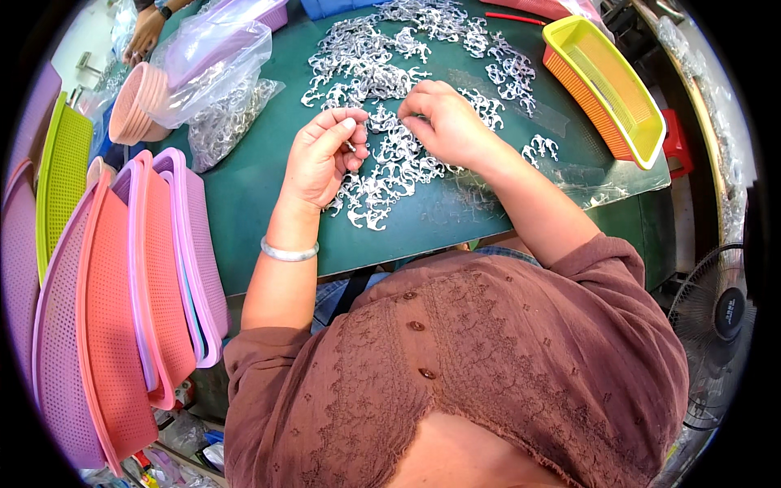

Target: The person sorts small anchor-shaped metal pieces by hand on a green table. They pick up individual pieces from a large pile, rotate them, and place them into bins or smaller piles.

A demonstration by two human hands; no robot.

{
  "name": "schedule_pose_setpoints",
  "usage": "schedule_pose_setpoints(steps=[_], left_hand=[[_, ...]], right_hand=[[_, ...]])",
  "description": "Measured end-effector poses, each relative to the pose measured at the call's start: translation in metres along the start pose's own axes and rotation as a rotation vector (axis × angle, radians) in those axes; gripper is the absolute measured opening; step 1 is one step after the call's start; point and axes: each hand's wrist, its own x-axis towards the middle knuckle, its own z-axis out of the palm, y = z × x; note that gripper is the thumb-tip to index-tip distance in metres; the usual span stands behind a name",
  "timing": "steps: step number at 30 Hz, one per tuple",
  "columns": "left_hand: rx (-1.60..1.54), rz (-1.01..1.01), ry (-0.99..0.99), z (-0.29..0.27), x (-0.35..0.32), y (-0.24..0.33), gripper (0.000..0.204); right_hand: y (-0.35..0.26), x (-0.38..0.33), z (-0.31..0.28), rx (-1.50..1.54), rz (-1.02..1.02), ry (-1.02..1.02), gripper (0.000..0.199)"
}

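Many small silver anchor-shaped metal pieces (399, 159) lie heaped and spread over the green table (252, 203). My left hand (325, 154) is at the near left side of the heap, its fingers curled in. Between its thumb and fingers a bit of a silver metal piece shows; most of it is hidden. My right hand (450, 126) hovers over the heap's right side with the fingertips pinched together and pointing left. Whatever it pinches, if anything, is too small to make out. The two hands are apart, with loose pieces lying between them.
Stacked purple, coral and green perforated baskets (122, 325) crowd the left. Beside them are pink round baskets (140, 106) and a clear bag of metal pieces (228, 122). A yellow basket (610, 89) sits at the right, a fan (724, 313) below it. Another person's hand (145, 34) appears at upper left.
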Motion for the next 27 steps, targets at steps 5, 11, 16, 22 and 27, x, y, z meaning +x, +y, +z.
schedule_pose_setpoints(steps=[5,11,16,22,27], left_hand=[[0.020,0.018,0.019,0.004,-0.001,0.000,0.018],[0.067,-0.008,0.033,0.009,-0.003,0.001,0.017],[0.162,-0.006,0.042,0.012,-0.004,0.000,0.014],[0.398,0.012,0.086,0.022,-0.005,-0.004,0.015],[0.479,0.051,0.067,0.017,-0.004,-0.011,0.008]], right_hand=[[-0.002,-0.004,-0.005,-0.065,-0.038,-0.113,0.009],[-0.003,-0.002,-0.003,-0.025,0.006,-0.171,0.010],[-0.006,-0.005,-0.007,-0.058,-0.042,-0.162,0.007],[-0.010,-0.001,-0.005,0.045,-0.037,-0.160,0.007],[-0.021,0.007,-0.008,0.243,-0.068,-0.194,0.011]])
